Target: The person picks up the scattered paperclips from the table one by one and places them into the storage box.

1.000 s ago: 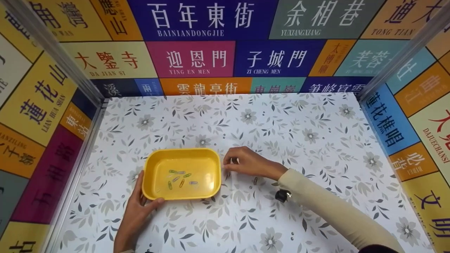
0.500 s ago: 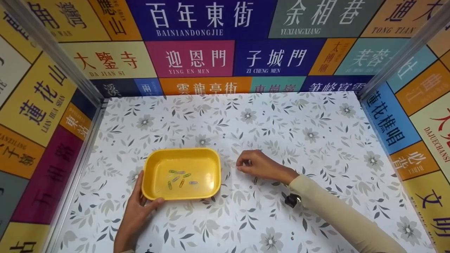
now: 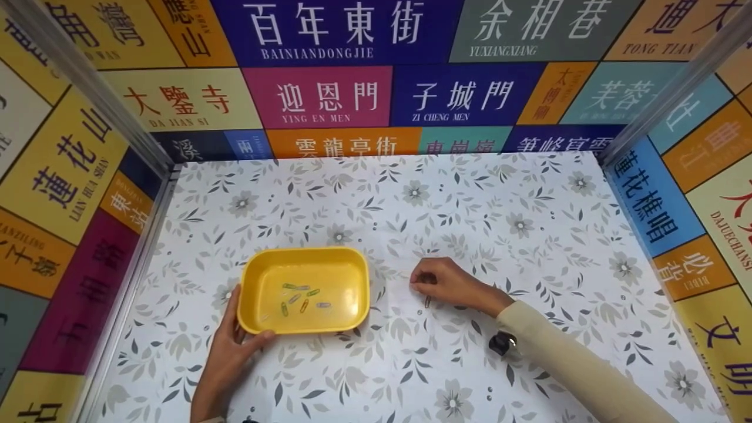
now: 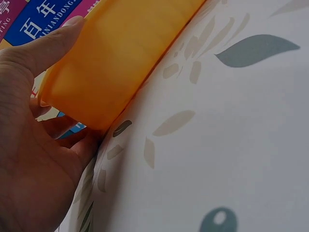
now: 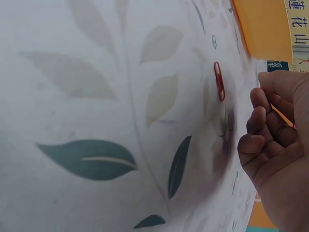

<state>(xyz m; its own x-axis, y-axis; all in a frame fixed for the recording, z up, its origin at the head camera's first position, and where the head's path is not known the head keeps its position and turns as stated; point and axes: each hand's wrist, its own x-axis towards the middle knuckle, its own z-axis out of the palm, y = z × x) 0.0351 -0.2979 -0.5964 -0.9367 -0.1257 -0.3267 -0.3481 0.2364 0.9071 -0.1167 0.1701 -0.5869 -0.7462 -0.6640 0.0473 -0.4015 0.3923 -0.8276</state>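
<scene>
A yellow plastic tray (image 3: pixel 302 257) stands on the floral-patterned table, with several small coloured paper clips (image 3: pixel 304 306) lying on its floor. My left hand (image 3: pixel 232 346) grips the tray's near left corner, thumb at the rim and fingers round the end wall; the left wrist view shows this hand (image 4: pixel 34 121) from below. To the right of the tray hovers my right hand (image 3: pixel 449 282), fingers loosely curled and nothing visible between thumb and forefinger. A red paper clip (image 5: pixel 219 81) lies on the table close to the right hand's fingertips.
Printed panels (image 3: pixel 317 97) wall in the table (image 3: pixel 529 194) at the back and both sides. A metal corner post (image 3: pixel 123 94) stands at the back left. A dark object (image 3: pixel 502 342) sits by the right sleeve's cuff.
My right hand has moved from beside the tray's right wall towards the right, over by the loose paper clip. The left hand and the tray have stayed in place.
</scene>
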